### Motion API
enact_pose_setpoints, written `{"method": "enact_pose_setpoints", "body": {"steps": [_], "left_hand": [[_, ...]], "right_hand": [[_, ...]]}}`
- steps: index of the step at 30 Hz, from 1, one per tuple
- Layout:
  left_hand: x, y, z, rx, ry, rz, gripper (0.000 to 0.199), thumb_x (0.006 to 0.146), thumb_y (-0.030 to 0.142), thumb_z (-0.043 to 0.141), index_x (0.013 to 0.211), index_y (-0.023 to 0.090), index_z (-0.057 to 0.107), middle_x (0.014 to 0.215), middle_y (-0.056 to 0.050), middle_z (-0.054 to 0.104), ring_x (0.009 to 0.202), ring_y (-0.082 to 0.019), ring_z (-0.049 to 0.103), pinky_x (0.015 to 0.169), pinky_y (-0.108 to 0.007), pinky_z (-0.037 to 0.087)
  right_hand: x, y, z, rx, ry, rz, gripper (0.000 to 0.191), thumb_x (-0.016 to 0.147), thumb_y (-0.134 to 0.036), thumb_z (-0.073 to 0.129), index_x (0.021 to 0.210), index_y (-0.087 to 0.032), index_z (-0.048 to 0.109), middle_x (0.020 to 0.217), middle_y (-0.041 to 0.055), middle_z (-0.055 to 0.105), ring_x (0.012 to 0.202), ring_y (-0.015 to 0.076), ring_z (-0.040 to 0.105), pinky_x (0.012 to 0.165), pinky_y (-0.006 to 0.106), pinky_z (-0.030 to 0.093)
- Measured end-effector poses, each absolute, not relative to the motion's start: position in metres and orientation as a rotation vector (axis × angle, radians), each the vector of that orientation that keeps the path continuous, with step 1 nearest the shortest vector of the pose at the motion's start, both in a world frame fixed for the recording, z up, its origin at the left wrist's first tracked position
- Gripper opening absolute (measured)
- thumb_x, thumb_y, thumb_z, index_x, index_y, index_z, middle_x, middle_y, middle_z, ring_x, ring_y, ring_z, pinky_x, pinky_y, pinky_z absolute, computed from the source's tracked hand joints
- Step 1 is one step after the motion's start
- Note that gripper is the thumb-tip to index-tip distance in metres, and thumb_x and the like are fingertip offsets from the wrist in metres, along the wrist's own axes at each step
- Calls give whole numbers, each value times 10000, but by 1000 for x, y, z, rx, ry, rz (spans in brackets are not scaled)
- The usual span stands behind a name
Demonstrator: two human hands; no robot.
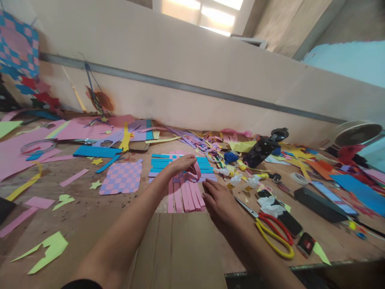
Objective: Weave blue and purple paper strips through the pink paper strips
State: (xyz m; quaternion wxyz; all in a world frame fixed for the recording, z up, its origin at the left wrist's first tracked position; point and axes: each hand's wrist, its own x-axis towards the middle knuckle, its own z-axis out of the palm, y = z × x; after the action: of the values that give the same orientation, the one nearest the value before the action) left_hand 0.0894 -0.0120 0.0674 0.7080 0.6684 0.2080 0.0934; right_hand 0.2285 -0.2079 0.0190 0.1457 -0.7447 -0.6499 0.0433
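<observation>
In front of me lies a half-woven mat of paper strips, with pink strips (188, 197) running toward me and blue strips (161, 163) crossing them. Purple strips (207, 176) cross nearer to me. Over the middle of this weave, my left hand (183, 163) pinches a pink paper strip (197, 170) that curls up in a loop; its fingertips are partly hidden. My right hand (221, 202) rests low at the weave's right edge, fingers stretched out and holding nothing. Scissors (272, 233) with red and yellow handles lie right of it.
A finished pink-and-purple checkered piece (122, 178) lies to the left among paper scraps. Small glue bottles (234, 181), a black phone (284, 214), a black case (320, 204) and a tape roll (299, 179) sit at the right. A wall (180, 108) closes off the back.
</observation>
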Motion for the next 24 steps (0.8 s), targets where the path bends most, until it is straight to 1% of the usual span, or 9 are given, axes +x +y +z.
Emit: {"method": "enact_pose_setpoints", "body": {"steps": [3, 6, 10, 14, 17, 21, 24], "left_hand": [[87, -10, 68, 1567, 428, 166, 262, 957, 367, 607, 766, 195, 555, 737, -94, 772, 688, -209, 741, 663, -289, 583], [87, -7, 65, 1683, 411, 150, 287, 943, 398, 650, 767, 174, 613, 792, -90, 781, 732, -204, 748, 729, -298, 570], [85, -2, 64, 1800, 301, -9, 312, 932, 474, 655, 902, 165, 687, 917, -83, 797, 828, -200, 746, 803, -309, 550], [82, 4, 65, 1937, 259, -74, 411, 881, 554, 712, 1021, 168, 737, 1062, -91, 793, 943, -214, 732, 858, -313, 535], [77, 10, 68, 2032, 262, -92, 463, 880, 596, 700, 1067, 176, 754, 1092, -86, 788, 988, -231, 718, 862, -315, 524], [70, 15, 73, 2113, 307, -73, 434, 876, 559, 703, 1112, 203, 779, 1147, -69, 787, 1060, -241, 703, 891, -301, 507], [70, 15, 74, 2179, 412, -71, 359, 897, 480, 670, 1096, 211, 799, 1158, -64, 794, 1043, -235, 712, 880, -289, 502]], "right_hand": [[230, -208, 19, -2145, -1874, 144, 513, 1043, -382, 481, 1481, -164, 635, 1579, 164, 570, 1437, 355, 542, 1205, 527, 411], [231, -208, 18, -2128, -1870, 157, 509, 1039, -370, 488, 1481, -163, 634, 1576, 159, 574, 1438, 345, 539, 1212, 519, 403], [236, -206, 13, -2094, -1849, 177, 505, 1023, -354, 511, 1480, -177, 634, 1556, 144, 595, 1407, 334, 562, 1204, 512, 411], [241, -205, 7, -2041, -1839, 181, 487, 1018, -326, 500, 1463, -197, 650, 1529, 142, 621, 1380, 317, 588, 1196, 507, 426], [242, -206, 5, -2008, -1829, 163, 477, 1025, -314, 476, 1452, -200, 658, 1515, 148, 633, 1379, 316, 593, 1190, 519, 435], [246, -207, -1, -1958, -1830, 143, 473, 1045, -306, 445, 1454, -189, 651, 1539, 145, 614, 1397, 302, 583, 1191, 510, 443], [252, -206, -8, -1961, -1850, 92, 464, 1047, -297, 444, 1445, -189, 656, 1545, 138, 611, 1398, 306, 582, 1197, 522, 437]]}}
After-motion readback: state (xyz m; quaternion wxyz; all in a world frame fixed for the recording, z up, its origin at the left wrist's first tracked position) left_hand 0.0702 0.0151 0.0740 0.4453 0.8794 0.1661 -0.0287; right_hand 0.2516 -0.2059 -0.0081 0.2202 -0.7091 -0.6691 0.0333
